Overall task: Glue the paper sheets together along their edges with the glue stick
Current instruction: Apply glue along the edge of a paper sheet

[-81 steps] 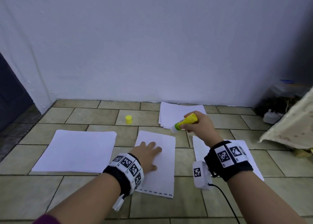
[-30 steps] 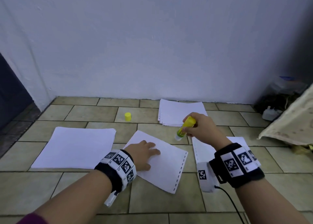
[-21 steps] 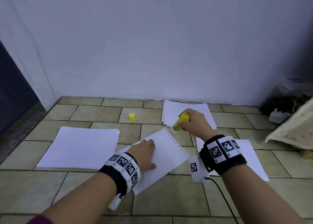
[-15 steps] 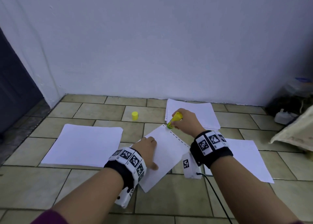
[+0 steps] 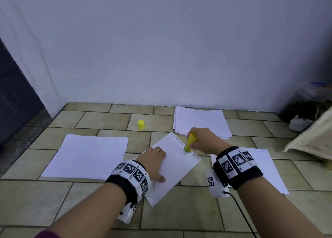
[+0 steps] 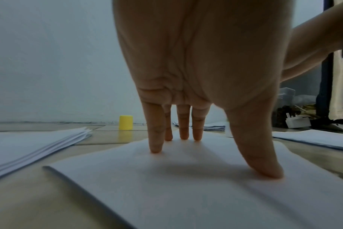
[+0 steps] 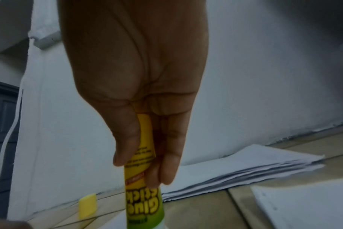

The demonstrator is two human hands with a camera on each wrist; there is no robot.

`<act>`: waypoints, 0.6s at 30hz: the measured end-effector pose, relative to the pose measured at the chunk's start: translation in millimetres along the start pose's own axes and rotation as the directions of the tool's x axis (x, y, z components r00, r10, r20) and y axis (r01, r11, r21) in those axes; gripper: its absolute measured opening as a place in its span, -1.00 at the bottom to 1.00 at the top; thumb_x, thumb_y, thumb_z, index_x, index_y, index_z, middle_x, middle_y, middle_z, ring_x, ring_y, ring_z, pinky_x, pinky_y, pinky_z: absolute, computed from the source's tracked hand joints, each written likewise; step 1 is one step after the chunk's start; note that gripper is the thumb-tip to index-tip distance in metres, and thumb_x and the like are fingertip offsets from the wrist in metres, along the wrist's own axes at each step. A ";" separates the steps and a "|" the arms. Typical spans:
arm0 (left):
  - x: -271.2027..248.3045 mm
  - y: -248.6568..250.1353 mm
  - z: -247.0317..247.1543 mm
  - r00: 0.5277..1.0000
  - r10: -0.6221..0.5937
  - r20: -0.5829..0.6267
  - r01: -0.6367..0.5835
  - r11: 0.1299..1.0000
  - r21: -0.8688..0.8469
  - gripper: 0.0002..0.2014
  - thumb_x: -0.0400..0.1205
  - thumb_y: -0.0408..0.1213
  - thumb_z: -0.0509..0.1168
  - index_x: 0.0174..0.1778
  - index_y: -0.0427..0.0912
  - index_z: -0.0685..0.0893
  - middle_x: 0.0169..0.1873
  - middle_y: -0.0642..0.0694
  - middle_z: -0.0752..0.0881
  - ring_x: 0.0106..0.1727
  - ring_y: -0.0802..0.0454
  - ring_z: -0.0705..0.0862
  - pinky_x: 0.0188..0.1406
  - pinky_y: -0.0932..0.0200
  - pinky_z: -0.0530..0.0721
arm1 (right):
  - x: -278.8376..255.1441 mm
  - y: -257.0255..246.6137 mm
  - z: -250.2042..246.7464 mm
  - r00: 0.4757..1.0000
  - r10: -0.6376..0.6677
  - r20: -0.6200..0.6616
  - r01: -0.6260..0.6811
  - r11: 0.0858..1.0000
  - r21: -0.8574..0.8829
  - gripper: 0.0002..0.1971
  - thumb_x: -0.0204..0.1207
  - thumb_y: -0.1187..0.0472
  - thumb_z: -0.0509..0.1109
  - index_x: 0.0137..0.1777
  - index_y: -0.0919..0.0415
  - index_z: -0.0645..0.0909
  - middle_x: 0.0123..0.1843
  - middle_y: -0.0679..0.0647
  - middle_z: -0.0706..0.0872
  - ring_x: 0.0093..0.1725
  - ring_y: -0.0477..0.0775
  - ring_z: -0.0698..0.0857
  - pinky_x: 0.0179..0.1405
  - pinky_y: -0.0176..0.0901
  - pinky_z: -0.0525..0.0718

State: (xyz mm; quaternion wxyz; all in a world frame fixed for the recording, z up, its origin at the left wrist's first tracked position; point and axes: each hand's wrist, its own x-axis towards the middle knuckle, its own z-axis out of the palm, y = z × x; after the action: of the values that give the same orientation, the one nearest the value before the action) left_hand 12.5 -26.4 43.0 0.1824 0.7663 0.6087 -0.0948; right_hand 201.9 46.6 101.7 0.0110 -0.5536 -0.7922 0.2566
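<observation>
A single white sheet (image 5: 177, 164) (image 6: 186, 193) with a perforated edge lies turned at an angle on the tiled floor. My left hand (image 5: 152, 158) (image 6: 196, 147) presses it flat, fingers straight and spread. My right hand (image 5: 201, 140) (image 7: 145, 167) grips the yellow-green glue stick (image 5: 190, 144) (image 7: 141, 186) tip down, touching the sheet along its perforated right edge. The stick's yellow cap (image 5: 141, 124) (image 6: 125, 122) (image 7: 88, 206) stands apart on the floor behind the sheet.
A paper stack (image 5: 88, 156) lies at the left, another stack (image 5: 201, 121) against the wall behind my right hand, and a further sheet (image 5: 265, 167) under my right wrist. Clutter and a white plug (image 5: 297, 123) sit at the right corner, beside a cloth (image 5: 312, 138).
My left hand turned the sheet so its perforated edge faces right. My right hand lowered the glue stick onto that edge and has slid it from the far corner toward me.
</observation>
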 end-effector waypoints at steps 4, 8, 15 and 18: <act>-1.3 1.0 -2.3 0.999 0.023 0.039 -0.024 0.999 0.024 -0.19 0.53 0.08 0.41 0.64 0.05 0.15 0.54 -0.04 0.26 0.55 -0.09 0.22 0.41 -0.03 0.45 | -18.0 11.5 -3.8 1.000 0.010 0.026 -0.008 0.997 -0.078 -0.69 0.54 0.27 0.38 0.28 0.15 0.55 0.25 0.16 0.58 0.00 0.06 0.55 -0.32 -0.35 0.47; -2.4 2.9 -9.8 0.995 0.021 0.093 -0.035 0.989 0.146 -0.31 0.63 0.02 0.32 0.65 0.06 0.18 0.53 -0.11 0.27 0.53 -0.10 0.30 0.36 -0.02 0.48 | -23.3 17.6 -10.2 1.000 0.013 0.010 -0.012 0.999 -0.040 -0.72 0.48 0.29 0.43 0.19 0.15 0.60 0.16 0.13 0.61 -0.03 0.04 0.57 -0.32 -0.33 0.51; -4.6 7.8 -5.6 0.999 -0.013 0.037 0.010 0.997 0.077 -0.32 0.48 0.16 0.43 0.40 -0.10 0.38 0.34 -0.09 0.38 0.36 -0.05 0.38 0.23 -0.03 0.57 | -21.8 13.4 -17.6 0.966 0.027 -0.259 0.066 0.937 0.344 -0.82 0.47 0.34 0.46 0.00 0.14 0.58 -0.10 0.09 0.68 -0.35 -0.06 0.70 -0.37 -0.34 0.66; -4.5 6.6 -1.3 1.000 -0.018 0.013 0.018 1.000 0.006 -0.31 0.48 0.18 0.41 0.41 -0.09 0.36 0.37 -0.07 0.37 0.35 -0.05 0.40 0.24 -0.06 0.56 | -16.2 7.6 -9.1 0.965 0.023 -0.262 0.076 0.930 0.360 -0.82 0.47 0.34 0.46 0.00 0.13 0.58 -0.07 0.12 0.70 -0.30 -0.02 0.72 -0.26 -0.24 0.71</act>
State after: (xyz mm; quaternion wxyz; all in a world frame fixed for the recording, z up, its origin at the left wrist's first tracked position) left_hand 17.7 -31.1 47.0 0.1830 0.7606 0.6143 -0.1033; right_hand 217.6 37.8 110.7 0.2222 -0.5601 -0.7292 0.3245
